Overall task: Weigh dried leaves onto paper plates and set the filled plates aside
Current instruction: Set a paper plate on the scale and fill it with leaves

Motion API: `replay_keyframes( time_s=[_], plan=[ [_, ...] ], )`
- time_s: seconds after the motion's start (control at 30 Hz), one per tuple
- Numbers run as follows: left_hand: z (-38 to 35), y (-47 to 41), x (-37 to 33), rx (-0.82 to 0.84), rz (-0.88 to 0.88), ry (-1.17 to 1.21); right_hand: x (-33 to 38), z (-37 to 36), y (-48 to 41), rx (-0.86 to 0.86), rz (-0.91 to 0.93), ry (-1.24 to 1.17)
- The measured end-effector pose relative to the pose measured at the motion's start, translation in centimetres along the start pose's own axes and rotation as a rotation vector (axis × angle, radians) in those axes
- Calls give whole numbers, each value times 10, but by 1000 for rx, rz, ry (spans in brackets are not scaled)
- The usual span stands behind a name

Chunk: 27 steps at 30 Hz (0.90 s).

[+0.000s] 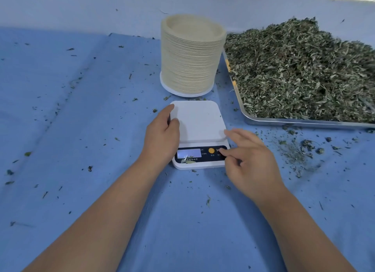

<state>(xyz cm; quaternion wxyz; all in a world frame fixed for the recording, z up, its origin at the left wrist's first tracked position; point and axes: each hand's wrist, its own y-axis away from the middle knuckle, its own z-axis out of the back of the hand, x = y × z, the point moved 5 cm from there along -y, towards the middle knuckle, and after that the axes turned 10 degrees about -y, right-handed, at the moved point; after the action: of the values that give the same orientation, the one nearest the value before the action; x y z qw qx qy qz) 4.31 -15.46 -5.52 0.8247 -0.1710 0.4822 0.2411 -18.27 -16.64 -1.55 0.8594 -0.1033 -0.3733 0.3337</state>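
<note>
On the blue cloth [81,109] in front of you sits the scale [197,125], platform bare, no plate on it.

- Left hand [162,137]: grips the scale's left edge, thumb on top of the platform, fingers curled round the side.
- Right hand [249,160]: holds nothing, fingers loose. The thumb tip is at the right end of the control panel, beside the orange button [211,150]. Can't tell whether it is pressing.
- Display [188,153]: lit, reading not legible. A few leaf bits lie on the panel.
- Stack of paper plates [190,68]: tall, just behind the scale.
- Dried leaves [300,68]: heaped in the metal tray [284,121] to your right. Crumbs are scattered over the cloth.

Progress, as judged: you look to be in setup, positioning the scale or switching it on. No filled plate is in view, so nothing shows as weighed. Every step is left: plate onto platform, leaves from tray, check the reading, set the plate aside.
</note>
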Motion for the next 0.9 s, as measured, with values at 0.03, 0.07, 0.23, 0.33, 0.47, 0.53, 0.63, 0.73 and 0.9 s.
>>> replay_keyframes(
  time_s=[0.03, 0.07, 0.23, 0.33, 0.47, 0.53, 0.63, 0.73, 0.9],
  plan=[
    [0, 0, 0, -1, 1, 0, -5, -2, 0, -2, -39, -36],
    [0, 0, 1, -1, 0, -4, -11, -3, 0, -4, -104, -105],
    [1, 0, 1, -5, 1, 2, -30, -2, 3, -47, -276, -350],
    [2, 0, -1, -12, -1, -8, -32, -1, 3, -54, -238, -274],
    [7, 8, -14, -22, -77, -53, -28, -2, 3, -84, -140, -191],
    [13, 7, -35, -70, -220, -161, -27, -1, 4, -111, -115, -187],
    [24, -9, -88, -198, -568, -422, -28, -2, 3, -124, -137, -206],
    [26, -46, -135, -277, -695, -664, -29, -3, 1, -117, -147, -203],
    [13, -110, -174, -120, -650, -975, -33, -3, 1, -101, -163, -218]
  ],
)
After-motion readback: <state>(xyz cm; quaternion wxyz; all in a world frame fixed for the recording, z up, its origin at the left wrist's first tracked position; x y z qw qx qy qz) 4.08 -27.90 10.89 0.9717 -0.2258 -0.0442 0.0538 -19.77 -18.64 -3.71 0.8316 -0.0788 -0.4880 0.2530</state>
